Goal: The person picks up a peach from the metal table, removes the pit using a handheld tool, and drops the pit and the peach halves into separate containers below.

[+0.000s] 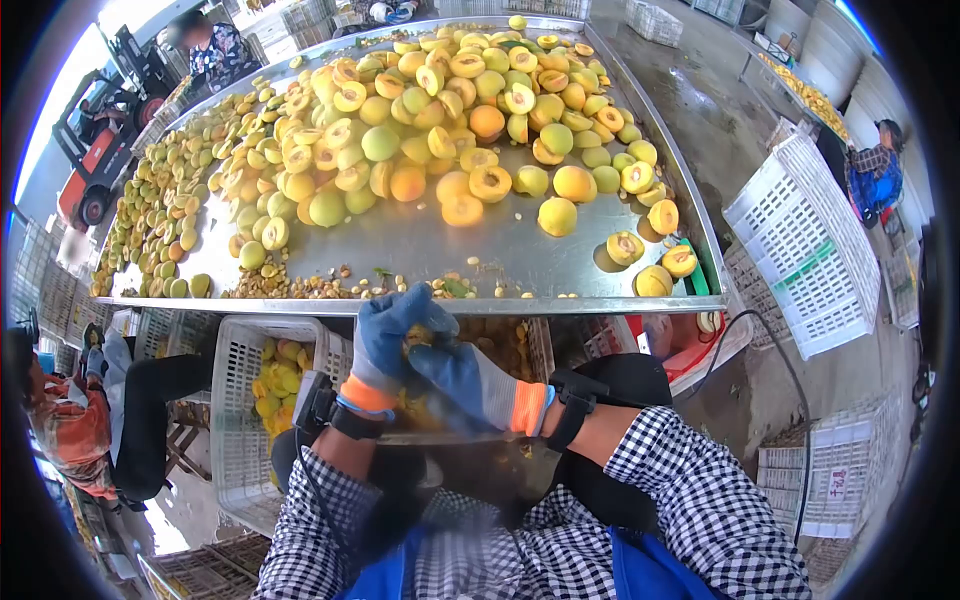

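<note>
The blue-gloved left hand [388,335] and right hand [458,378] were curled part-closed around 1 yellow fruit [417,337], beside a silver metal table [390,248].

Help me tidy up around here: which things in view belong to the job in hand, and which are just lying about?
Belong to the job:
- gloved left hand and right hand, close around a yellow fruit
- metal table and its fruit pile
- fruit crate below, probably

Seemingly just about:
- forklift
- tilted white crate
- crate at lower right
</note>
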`<control>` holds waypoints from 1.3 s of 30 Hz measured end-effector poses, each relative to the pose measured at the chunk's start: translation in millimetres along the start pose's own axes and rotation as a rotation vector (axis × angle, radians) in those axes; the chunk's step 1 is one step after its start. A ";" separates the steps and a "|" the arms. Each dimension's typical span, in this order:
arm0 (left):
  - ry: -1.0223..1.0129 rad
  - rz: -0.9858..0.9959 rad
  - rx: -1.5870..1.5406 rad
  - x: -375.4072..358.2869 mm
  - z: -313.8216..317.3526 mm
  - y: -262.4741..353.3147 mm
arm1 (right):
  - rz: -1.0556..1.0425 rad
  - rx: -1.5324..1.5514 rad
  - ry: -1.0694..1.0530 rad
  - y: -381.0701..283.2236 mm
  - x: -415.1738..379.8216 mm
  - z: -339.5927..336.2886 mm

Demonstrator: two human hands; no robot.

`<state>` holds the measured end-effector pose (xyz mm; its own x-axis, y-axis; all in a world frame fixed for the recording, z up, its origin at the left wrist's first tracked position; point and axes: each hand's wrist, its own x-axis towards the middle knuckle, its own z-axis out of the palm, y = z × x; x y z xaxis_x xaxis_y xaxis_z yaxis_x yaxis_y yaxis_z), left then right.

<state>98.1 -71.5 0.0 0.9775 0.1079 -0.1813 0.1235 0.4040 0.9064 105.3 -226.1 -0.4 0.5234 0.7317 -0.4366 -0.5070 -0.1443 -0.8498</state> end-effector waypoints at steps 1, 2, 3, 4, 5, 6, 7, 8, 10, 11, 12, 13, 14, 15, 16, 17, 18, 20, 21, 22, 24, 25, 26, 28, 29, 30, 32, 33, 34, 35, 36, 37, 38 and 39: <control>-0.019 -0.002 -0.003 0.8 0.2 1.3 | 0.022 0.036 -0.010 1.3 -1.4 -0.4; -0.036 -0.002 -0.009 0.3 1.3 3.9 | 0.011 0.070 -0.003 8.1 -0.2 0.7; -0.054 0.006 -0.012 0.4 1.5 6.7 | -0.007 0.100 0.003 15.7 5.6 1.8; -0.076 0.028 0.002 2.0 -0.8 5.1 | -0.029 0.094 -0.015 18.1 7.7 1.2; -0.092 0.037 0.017 1.6 -1.2 5.8 | -0.051 0.088 -0.032 20.3 9.7 0.6; -0.109 0.045 0.032 1.3 -1.3 5.8 | -0.068 0.048 -0.071 21.7 7.7 -2.1; -0.126 0.051 0.045 0.8 -1.3 5.4 | -0.089 0.042 -0.106 25.4 7.6 -2.4; -0.177 0.060 0.070 1.5 -3.1 3.4 | -0.110 0.036 -0.141 29.1 7.5 -2.7; -0.275 0.082 0.118 4.0 -10.0 -2.0 | -0.125 0.087 -0.178 35.7 10.7 1.1; -0.246 0.098 0.058 5.0 -8.6 -2.8 | -0.114 0.112 -0.182 32.9 9.3 3.6; -0.221 0.109 -0.001 5.6 -5.4 -4.1 | -0.069 0.140 -0.151 29.5 5.4 5.0; -0.199 0.127 -0.059 8.9 -2.7 -4.1 | -0.046 0.146 -0.147 20.7 3.3 3.5; -0.116 0.166 -0.094 16.9 -3.7 -8.3 | -0.024 0.152 -0.143 11.9 1.1 2.2; -0.118 0.099 -0.183 20.3 -7.5 -10.2 | -0.011 0.143 -0.167 4.4 -2.4 -2.5; -0.119 0.034 -0.272 24.7 -11.9 -10.3 | -0.017 0.016 -0.171 0.3 -2.6 -6.7; -0.116 -0.031 -0.359 26.5 -15.8 -8.9 | -0.024 -0.112 -0.175 -3.7 -2.9 -10.8; -0.048 -0.048 -0.392 28.9 -24.5 -12.1 | -0.048 -0.353 -0.159 -3.0 -0.4 -14.1; 0.089 0.017 -0.447 28.3 -29.0 -9.0 | -0.097 -0.803 -0.078 9.3 13.4 -27.7; 0.158 0.045 -0.473 23.0 -22.4 -1.4 | -0.087 -1.004 -0.009 7.9 10.5 -31.8; 0.256 0.057 -0.424 11.8 -17.6 9.2 | -0.076 -1.205 0.064 4.9 7.4 -36.8; 0.222 0.055 -0.222 -10.8 -31.0 31.0 | -0.059 -1.359 0.181 -2.8 1.9 -35.9; 0.197 0.053 -0.129 -20.4 -42.3 41.0 | -0.048 -1.319 0.219 -9.4 -4.7 -35.6; 0.158 0.073 0.053 -33.2 -58.1 58.1 | -0.036 -1.275 0.249 -12.3 -9.9 -36.2; 0.144 0.149 0.488 -51.8 -112.2 84.6 | -0.064 -1.299 0.241 -13.3 -14.4 -40.7; 0.171 0.216 0.731 -52.8 -119.3 95.3 | -0.082 -1.313 0.244 -15.4 -15.1 -44.0; 0.290 0.202 0.825 -47.5 -120.9 93.4 | -0.181 -1.231 0.290 -15.3 -15.7 -46.9; 0.536 0.165 1.000 -32.8 -110.5 84.6 | -0.232 -1.293 0.291 -11.7 -10.7 -51.2; 0.377 0.223 0.898 -10.2 -100.5 77.5 | -0.255 -1.327 0.294 -11.0 -9.8 -53.7; 0.249 0.231 0.788 11.0 -80.0 71.6 | -0.238 -1.291 0.310 -15.1 -11.8 -54.3; 0.162 0.227 0.787 37.7 -63.6 63.9 | -0.218 -1.256 0.326 -19.9 -16.2 -53.3; 0.110 0.119 0.766 50.2 -28.0 68.6 | -0.193 -1.219 0.339 -20.5 -19.9 -52.6; 0.064 0.106 0.813 80.3 -18.3 58.8 | -0.096 -1.302 0.255 -14.6 -18.7 -54.6; 0.063 0.016 0.801 107.0 -3.5 52.1 | 0.000 -1.383 0.171 -6.9 -13.1 -58.6; 0.048 0.038 1.026 137.3 3.8 44.6 | 0.093 -1.461 0.086 -3.3 -10.2 -61.7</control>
<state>238.5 -42.2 17.0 0.9786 0.1502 -0.1404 0.2016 -0.5686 0.7975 143.9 -274.2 -11.4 0.5931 0.6488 -0.4768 0.5614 -0.7577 -0.3327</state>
